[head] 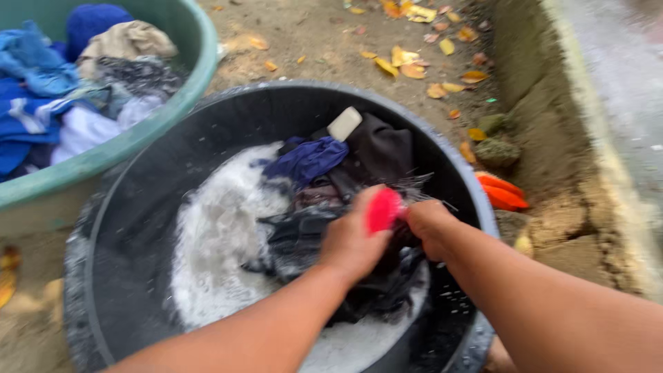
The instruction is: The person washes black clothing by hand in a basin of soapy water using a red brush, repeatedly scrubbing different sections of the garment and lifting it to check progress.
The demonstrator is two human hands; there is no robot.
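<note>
Head view, 1 frame. Large black tub (124, 207) on bare dirt, holding suds (221, 235) and a heap of wet dark clothing (318, 235). Both hands are in over the heap, approx. centre-right of the tub. Left hand (352, 242) closed around a red/pink scrub brush (383, 209); the brush head shows above the knuckles, pale bristles fanning out to the right toward the far wall. Right hand (429, 224) closed down on the dark fabric just beside the brush, touching or nearly touching it; fingers are buried in cloth, so exact grip can't be told. The garment lies directly under and between the hands, its bulk running from near-left to far-right, roughly in line w/ the forearms. Left hand is the nearer one to the brush; right is nearer the tub's right wall. Behind the hands: a blue cloth (307, 159) and a black cloth (380, 148) piled against the far wall, w/ a pale soap bar (344, 123) resting on top. Room: open suds to the left of the hands; tight on the right, where the rim (483, 207) is close. Outside the tub: green basin (186, 76) of mixed laundry at upper left, apart from the black tub; orange item (501, 192) just beyond the right rim; concrete kerb (594, 159) further right; fallen leaves (414, 65) on the ground beyond.
</note>
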